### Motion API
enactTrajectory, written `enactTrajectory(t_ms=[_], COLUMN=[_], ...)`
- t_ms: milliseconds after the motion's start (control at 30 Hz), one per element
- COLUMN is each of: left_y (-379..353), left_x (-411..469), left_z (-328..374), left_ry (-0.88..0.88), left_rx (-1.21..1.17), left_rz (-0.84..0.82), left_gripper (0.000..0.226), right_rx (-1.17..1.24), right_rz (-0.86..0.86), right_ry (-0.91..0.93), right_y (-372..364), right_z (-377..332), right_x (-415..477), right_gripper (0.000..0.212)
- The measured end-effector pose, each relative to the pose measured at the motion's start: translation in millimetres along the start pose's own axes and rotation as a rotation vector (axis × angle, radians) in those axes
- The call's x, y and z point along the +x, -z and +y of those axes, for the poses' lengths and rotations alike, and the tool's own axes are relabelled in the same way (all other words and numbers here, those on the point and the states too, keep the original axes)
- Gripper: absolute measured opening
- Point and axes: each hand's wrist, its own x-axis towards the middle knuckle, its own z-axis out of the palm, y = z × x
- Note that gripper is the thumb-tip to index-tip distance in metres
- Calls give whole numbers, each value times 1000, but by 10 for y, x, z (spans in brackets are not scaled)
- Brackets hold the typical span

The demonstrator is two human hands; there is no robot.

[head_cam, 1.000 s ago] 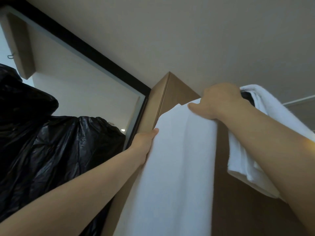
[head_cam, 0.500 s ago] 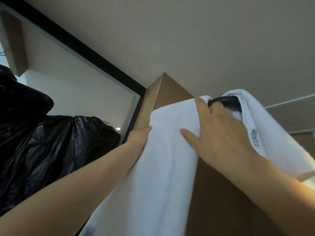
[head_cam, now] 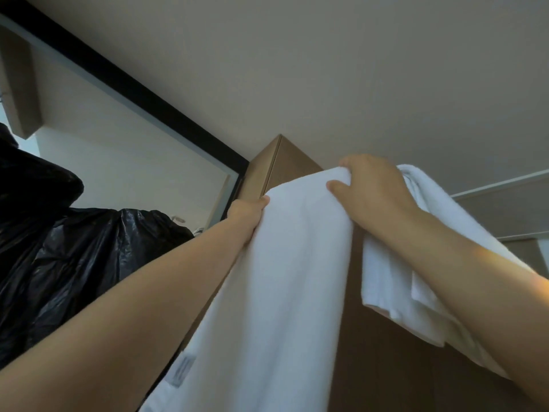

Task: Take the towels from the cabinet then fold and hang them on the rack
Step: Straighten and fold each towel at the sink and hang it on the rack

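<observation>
Towel (head_cam: 285, 278), white, hanging full length down the front of the brown panel (head_cam: 292, 163), seen from below; its top edge lies just under the panel's upper corner and its lower end runs out of view at the bottom. Both hands hold it near that top edge. The left hand (head_cam: 248, 214) pinches the towel's left border beside the panel's left edge, thumb on the front face and the other fingers hidden behind the cloth. The right hand (head_cam: 377, 191) is curled over the bunched right end of the top edge, in front of the panel's upper right part, thumb pressed on the front face and fingers wrapped over the fold. Whatever carries the towel there is hidden by this hand. A small label (head_cam: 181, 370) is sewn at the towel's left border, low against the panel; its print is too blurred to read. A second towel (head_cam: 392, 278), also white and folded, hangs on the panel's right part, just beside the first and partly behind the right forearm. Left of the panel stand a black frame (head_cam: 133, 84) running up and away, and, lower, a crumpled black bag (head_cam: 74, 248). Above the panel spreads the plain ceiling (head_cam: 326, 69).
</observation>
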Motion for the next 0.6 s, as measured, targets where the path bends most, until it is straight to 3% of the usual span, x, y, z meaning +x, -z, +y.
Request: enactTrajectory(t_ms=[167, 333, 600], left_y=[-171, -200, -78], left_x=[119, 93, -160], left_z=[-89, -280, -364], left_ry=[-53, -109, -18], left_rx=[137, 86, 151], left_rz=[38, 90, -60], left_gripper=[44, 44, 51], right_rx=[-276, -558, -506], right_rz=[-12, -92, -290], right_ry=[-34, 29, -32], right_y=[1, -143, -125], right_z=[-120, -179, -153], right_x=[155, 217, 272], right_gripper=[5, 28, 55])
